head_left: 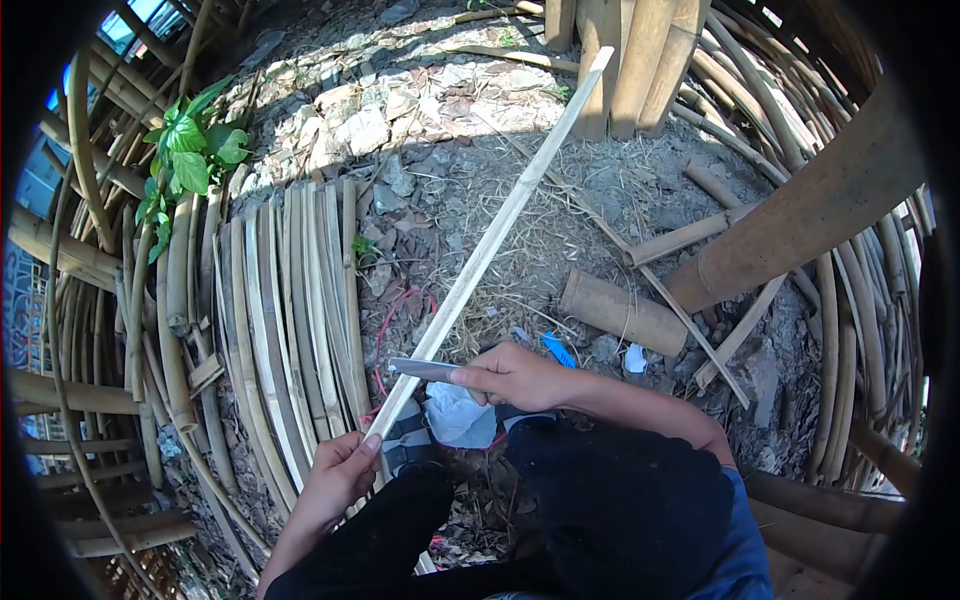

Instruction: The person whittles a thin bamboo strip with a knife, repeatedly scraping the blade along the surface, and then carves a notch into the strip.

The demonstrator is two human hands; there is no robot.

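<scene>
A long pale bamboo strip runs slantwise from my lap up toward the far poles. My left hand is closed around its near part, thumb on top. My right hand grips a knife, its handle hidden in my fingers. The flat grey knife blade lies across the strip, a little beyond my left hand, and appears to touch it. Beneath the blade, a crumpled whitish sheet rests on the ground between my feet.
Many split bamboo strips lie side by side at left. A short bamboo tube and a blue scrap lie to the right. A thick bamboo pole slants in from the right. A leafy plant grows at upper left.
</scene>
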